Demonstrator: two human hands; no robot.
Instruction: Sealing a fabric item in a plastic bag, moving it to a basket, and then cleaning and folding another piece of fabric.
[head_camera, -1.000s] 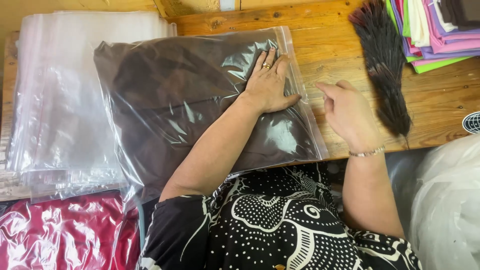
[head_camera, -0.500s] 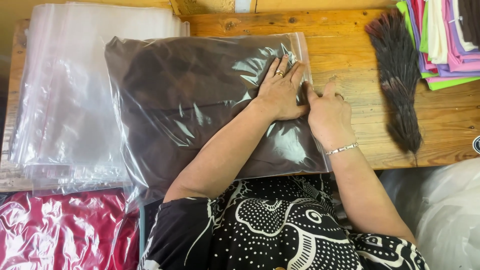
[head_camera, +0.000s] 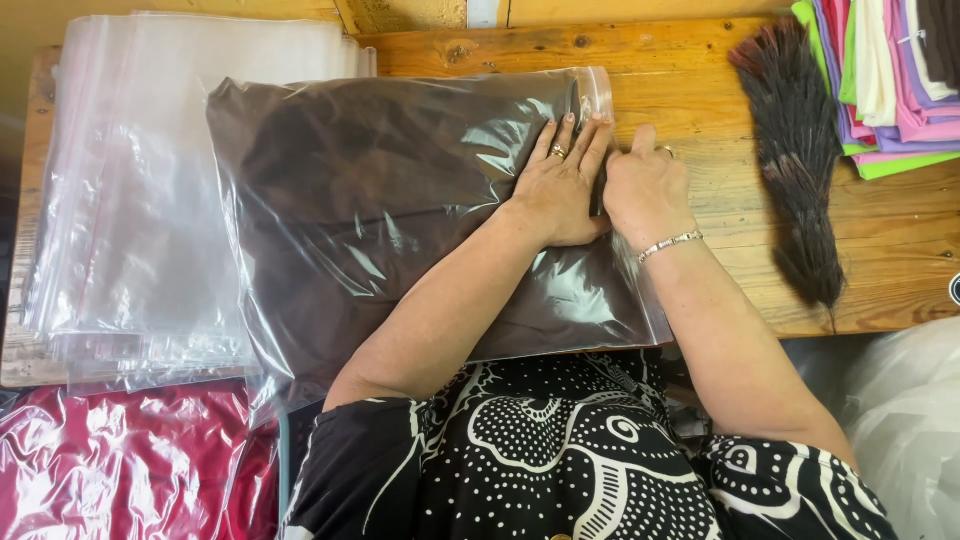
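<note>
the left hand (head_camera: 560, 190) lies flat and the right hand (head_camera: 645, 190) presses beside it, neither gripping, on the bagged brown cloth (head_camera: 400, 210) on the wooden counter (head_camera: 720, 60).

I work at a wooden plank table (head_camera: 760, 60), its knotted boards lit evenly by soft daylight. Behind its far edge runs a pale yellow wall (head_camera: 150, 8). A dark feather duster (head_camera: 800, 160) lies on the boards at my right, beside a stack of folded coloured cloth (head_camera: 890, 80). A heap of clear plastic bags (head_camera: 130, 200) sits at my left.
</note>
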